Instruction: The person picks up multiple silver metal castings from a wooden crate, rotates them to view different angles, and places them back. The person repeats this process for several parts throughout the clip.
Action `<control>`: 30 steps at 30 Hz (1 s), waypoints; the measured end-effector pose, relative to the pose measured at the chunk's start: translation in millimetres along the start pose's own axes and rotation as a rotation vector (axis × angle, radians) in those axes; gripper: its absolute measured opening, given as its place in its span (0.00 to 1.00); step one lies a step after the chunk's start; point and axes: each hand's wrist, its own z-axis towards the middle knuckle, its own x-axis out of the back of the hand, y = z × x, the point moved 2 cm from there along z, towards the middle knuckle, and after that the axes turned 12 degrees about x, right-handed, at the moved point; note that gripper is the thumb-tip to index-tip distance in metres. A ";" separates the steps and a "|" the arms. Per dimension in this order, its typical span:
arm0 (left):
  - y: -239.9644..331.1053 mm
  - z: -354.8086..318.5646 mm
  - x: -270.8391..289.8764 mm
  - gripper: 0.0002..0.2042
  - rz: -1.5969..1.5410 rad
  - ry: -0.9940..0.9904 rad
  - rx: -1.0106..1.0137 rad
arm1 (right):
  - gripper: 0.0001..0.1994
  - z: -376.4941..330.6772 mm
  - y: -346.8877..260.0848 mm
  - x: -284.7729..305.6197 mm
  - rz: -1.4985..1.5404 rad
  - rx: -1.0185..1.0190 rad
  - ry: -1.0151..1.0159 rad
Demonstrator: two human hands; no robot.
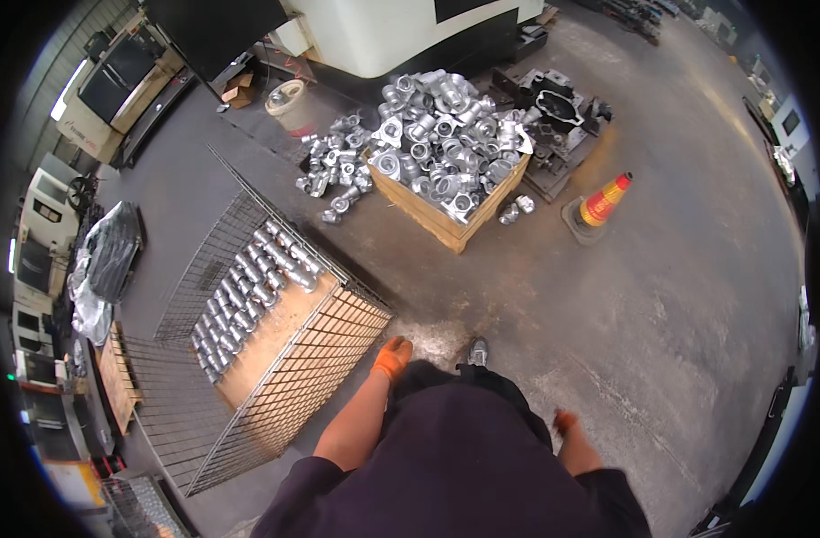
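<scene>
My left hand (393,358), in an orange glove, hangs beside my thigh near the wire cage's right corner. Its fingers look loosely stretched, and nothing shows in them. On my other side, my right hand (566,421) is gloved in orange too and smeared by motion, so its fingers cannot be made out. The wire mesh cage (307,359) stands at the left. On the tan board (271,336) inside it lie rows of silver metal pipe fittings (239,300). Ahead, a wooden crate (419,213) is heaped with loose metal castings (450,134).
More castings (338,157) lie on the floor left of the crate. A red and yellow traffic cone (603,202) stands to its right. Behind are a pallet of dark metal parts (558,121), a pale bucket (291,106) and a large white machine (374,36).
</scene>
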 end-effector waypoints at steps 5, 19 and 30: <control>130.8 7.4 -52.4 0.26 -0.162 0.009 -0.037 | 0.11 98.8 152.5 331.8 -0.179 0.088 0.917; 308.4 270.6 -4.6 0.27 -0.086 0.035 -0.093 | 0.29 256.2 -82.3 536.8 0.969 -0.023 0.531; 533.4 373.2 59.0 0.31 0.473 0.253 -0.192 | 0.41 347.7 -179.1 743.7 0.860 0.012 0.575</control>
